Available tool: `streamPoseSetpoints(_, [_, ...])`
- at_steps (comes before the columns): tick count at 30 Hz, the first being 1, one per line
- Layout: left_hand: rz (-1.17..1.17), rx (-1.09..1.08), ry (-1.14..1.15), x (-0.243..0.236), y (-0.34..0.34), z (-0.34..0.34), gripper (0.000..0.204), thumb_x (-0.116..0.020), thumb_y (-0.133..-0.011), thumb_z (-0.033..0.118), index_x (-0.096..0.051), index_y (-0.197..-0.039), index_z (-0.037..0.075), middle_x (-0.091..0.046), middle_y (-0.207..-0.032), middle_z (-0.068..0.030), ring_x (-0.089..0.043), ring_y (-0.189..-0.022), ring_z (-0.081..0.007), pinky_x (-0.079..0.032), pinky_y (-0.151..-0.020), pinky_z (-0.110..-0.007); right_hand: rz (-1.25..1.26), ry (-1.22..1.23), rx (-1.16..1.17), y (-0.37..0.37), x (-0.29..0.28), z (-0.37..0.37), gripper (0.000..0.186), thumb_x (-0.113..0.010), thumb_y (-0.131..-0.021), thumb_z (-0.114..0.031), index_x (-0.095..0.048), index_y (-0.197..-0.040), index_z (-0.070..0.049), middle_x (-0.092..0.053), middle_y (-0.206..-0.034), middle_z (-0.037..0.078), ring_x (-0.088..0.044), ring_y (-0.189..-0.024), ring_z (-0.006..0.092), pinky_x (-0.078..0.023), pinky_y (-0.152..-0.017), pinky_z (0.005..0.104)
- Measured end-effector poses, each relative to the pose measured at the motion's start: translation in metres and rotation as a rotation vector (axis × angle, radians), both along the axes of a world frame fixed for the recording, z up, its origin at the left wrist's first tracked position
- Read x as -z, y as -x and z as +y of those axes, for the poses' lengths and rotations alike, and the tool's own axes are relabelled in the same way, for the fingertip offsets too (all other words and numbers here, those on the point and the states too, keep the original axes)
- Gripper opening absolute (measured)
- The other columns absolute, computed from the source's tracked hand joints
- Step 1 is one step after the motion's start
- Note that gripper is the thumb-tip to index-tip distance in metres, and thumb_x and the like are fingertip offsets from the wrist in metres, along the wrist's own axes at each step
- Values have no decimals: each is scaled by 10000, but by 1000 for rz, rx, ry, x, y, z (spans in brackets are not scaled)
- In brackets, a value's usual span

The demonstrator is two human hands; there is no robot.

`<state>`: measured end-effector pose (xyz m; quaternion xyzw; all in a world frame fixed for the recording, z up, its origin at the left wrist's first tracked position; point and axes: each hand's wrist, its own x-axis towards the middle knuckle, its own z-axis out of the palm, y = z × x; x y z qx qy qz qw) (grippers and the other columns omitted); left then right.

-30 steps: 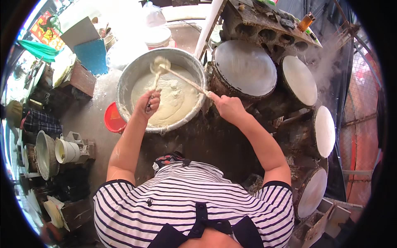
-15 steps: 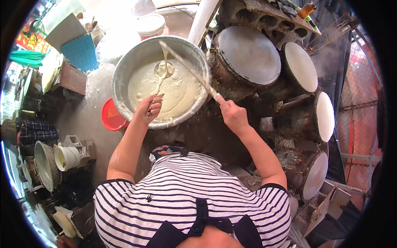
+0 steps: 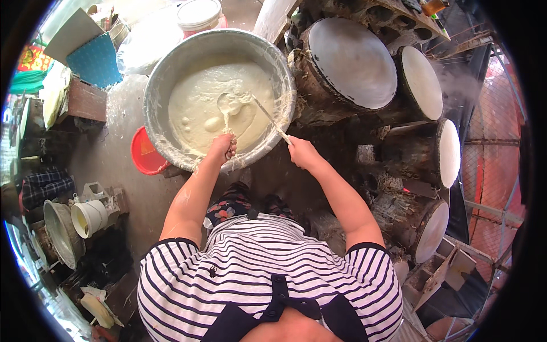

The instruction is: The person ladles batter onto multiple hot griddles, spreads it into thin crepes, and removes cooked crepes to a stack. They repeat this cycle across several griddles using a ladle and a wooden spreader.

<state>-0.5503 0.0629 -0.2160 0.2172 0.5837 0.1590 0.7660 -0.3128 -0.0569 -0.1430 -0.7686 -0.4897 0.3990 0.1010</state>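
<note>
A wide metal basin (image 3: 152, 108) holds thick, pale batter (image 3: 199, 85) with a few bubbles on top. My left hand (image 3: 224, 147) is closed around the batter-coated handle of a ladle (image 3: 226, 118), over the basin's near side. The ladle's bowl rests at the batter's surface and is partly covered by it. My right hand (image 3: 302, 154), just beyond the basin's right near rim, grips a long thin stick (image 3: 273, 122). This stick slants across the rim, its far tip close to the ladle's bowl; whether the tip touches the batter I cannot tell.
On the right stand several drum-shaped stoves with round pale tops, the largest top (image 3: 353, 62) close to the basin. A red tub (image 3: 149, 154) sits at the basin's left. Behind it is a lidded white bucket (image 3: 199, 14). A smaller white bucket (image 3: 89, 218) stands far left.
The stick's tip has come down from above the ladle to its right side, and my right hand has drawn slightly left. The ladle stays over the batter. The whole view has shifted a little.
</note>
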Motion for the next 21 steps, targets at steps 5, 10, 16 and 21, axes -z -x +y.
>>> streamPoseSetpoints(5, [157,68,-30,28,-24,1,145,-477,-867,160,-463,-756,68,-476,-579,-29,-435,-404,-110,-317,-314,-253,181,241,93,13,-1,33,208,-421,-865,-139,-561,-950,-11,-613,-712,177,-615,-581,309,-488,-498,422])
streamPoseSetpoints(10, [129,76,9,29,-45,3,120,-461,-873,137,-448,-779,65,-469,-589,-29,-432,-419,-108,-323,-328,-246,486,336,257,15,16,33,264,-393,-914,-134,-531,-1111,-27,-574,-630,83,-482,-434,125,-413,-379,288])
streamPoseSetpoints(16, [-404,-109,301,26,-41,13,148,-390,-919,119,-414,-780,75,-401,-577,15,-332,-401,-59,-260,-325,-201,573,276,265,13,8,12,289,-396,-921,-153,-530,-1159,-61,-563,-618,72,-460,-419,106,-392,-369,275])
streamPoseSetpoints(21, [-689,-273,395,-83,-42,17,207,-373,-949,181,-396,-762,95,-349,-550,31,-282,-391,-48,-230,-323,-188,409,38,125,2,-72,-2,296,-430,-905,-167,-539,-1160,-63,-619,-729,163,-574,-552,273,-463,-510,371])
